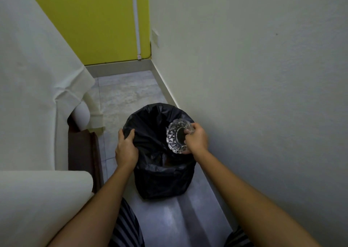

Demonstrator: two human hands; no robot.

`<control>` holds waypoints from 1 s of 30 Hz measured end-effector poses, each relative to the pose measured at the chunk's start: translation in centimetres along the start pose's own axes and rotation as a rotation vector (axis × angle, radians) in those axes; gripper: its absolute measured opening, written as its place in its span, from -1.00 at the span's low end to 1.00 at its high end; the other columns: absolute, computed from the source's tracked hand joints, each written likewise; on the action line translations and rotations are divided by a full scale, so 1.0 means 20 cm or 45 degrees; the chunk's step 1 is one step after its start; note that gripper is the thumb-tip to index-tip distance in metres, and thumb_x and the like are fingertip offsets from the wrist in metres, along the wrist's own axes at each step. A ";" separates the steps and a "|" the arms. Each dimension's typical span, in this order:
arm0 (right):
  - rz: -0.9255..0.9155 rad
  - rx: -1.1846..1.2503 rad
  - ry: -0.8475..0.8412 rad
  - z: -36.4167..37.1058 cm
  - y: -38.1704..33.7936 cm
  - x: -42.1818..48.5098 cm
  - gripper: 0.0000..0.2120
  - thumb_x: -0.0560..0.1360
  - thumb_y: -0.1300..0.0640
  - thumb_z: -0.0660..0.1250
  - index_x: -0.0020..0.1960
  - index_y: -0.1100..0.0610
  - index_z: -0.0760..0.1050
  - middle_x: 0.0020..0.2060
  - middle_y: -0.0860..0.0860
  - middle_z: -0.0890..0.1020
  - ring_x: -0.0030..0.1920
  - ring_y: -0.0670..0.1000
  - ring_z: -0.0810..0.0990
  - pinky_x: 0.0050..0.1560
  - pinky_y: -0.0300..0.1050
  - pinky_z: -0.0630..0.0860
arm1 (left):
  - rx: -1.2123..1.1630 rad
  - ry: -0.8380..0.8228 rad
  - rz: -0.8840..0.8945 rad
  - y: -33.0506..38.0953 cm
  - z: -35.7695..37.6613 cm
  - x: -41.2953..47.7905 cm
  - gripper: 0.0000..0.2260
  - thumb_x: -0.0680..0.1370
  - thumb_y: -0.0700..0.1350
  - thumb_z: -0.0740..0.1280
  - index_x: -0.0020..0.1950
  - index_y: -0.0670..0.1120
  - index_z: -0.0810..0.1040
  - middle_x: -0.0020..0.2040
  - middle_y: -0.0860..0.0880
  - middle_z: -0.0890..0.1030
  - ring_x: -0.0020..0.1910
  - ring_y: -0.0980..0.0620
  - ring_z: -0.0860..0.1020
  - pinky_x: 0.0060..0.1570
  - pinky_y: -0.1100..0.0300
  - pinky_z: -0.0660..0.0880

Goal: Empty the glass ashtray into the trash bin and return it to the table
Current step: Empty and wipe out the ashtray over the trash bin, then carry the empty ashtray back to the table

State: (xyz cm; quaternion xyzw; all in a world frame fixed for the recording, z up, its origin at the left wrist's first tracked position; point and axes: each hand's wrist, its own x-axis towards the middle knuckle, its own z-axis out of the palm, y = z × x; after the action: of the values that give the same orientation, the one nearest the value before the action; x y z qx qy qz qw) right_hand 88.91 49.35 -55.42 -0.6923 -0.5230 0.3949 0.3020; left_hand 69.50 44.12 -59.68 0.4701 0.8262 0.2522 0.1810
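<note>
A trash bin (162,179) lined with a black plastic bag stands on the floor beside the right wall. My left hand (125,147) grips the bag at the bin's left rim. My right hand (195,138) holds the cut-glass ashtray (176,136) by its right edge, tipped on its side over the right part of the bin's opening, with its hollow facing left toward the inside of the bin. Whether anything lies in the ashtray cannot be made out.
A white wall (263,77) runs close along the right. On the left stands furniture draped in white cloth (37,86) with a dark brown base (82,152). A yellow wall (98,21) closes the narrow tiled floor strip (126,90) ahead.
</note>
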 end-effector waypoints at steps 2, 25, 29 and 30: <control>0.125 0.280 -0.061 -0.02 0.00 0.02 -0.70 0.51 0.26 0.26 0.04 -0.14 0.42 -0.11 0.01 0.56 -0.21 0.18 0.64 -0.25 0.28 0.64 | 0.059 -0.025 -0.046 0.03 0.00 -0.01 -0.44 0.54 -0.35 0.17 0.53 -0.07 0.27 0.59 -0.18 0.09 0.42 -0.31 0.32 0.32 -0.13 0.35; -0.198 -0.076 -0.929 -0.98 -0.88 -0.31 0.04 0.20 0.42 0.48 0.50 0.03 0.01 0.25 0.02 0.47 0.14 0.00 0.56 -0.03 -0.25 0.59 | -0.307 -0.296 0.399 0.94 -0.82 -0.39 -0.09 0.14 0.33 0.51 0.42 0.08 0.32 0.39 0.16 0.43 0.47 0.12 0.29 0.51 -0.15 -0.21; -0.433 -0.321 -0.893 -1.21 -1.26 -0.47 0.01 0.20 0.38 0.60 0.42 0.02 0.06 0.26 -0.05 0.47 0.26 -0.04 0.52 0.28 -0.21 0.47 | -0.272 -0.282 0.435 1.17 -1.25 -0.47 -0.03 0.13 0.39 0.43 0.46 0.05 0.29 0.45 0.11 0.38 0.53 0.08 0.20 0.51 -0.13 -0.21; -0.489 -0.340 -0.866 -1.26 -1.38 -0.51 -0.02 0.20 0.37 0.61 0.41 0.04 0.09 0.25 -0.05 0.48 0.25 -0.10 0.54 0.28 -0.26 0.46 | -0.260 -0.264 0.439 1.23 -1.37 -0.47 -0.03 0.16 0.36 0.48 0.48 0.04 0.27 0.48 0.10 0.36 0.55 0.06 0.16 0.50 -0.13 -0.22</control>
State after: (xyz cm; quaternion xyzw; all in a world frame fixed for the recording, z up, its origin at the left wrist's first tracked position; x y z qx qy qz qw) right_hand 95.81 46.83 -17.40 -0.4452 -0.7593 0.4664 0.0876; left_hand 76.32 39.74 -22.51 0.6071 0.6808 0.3120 0.2657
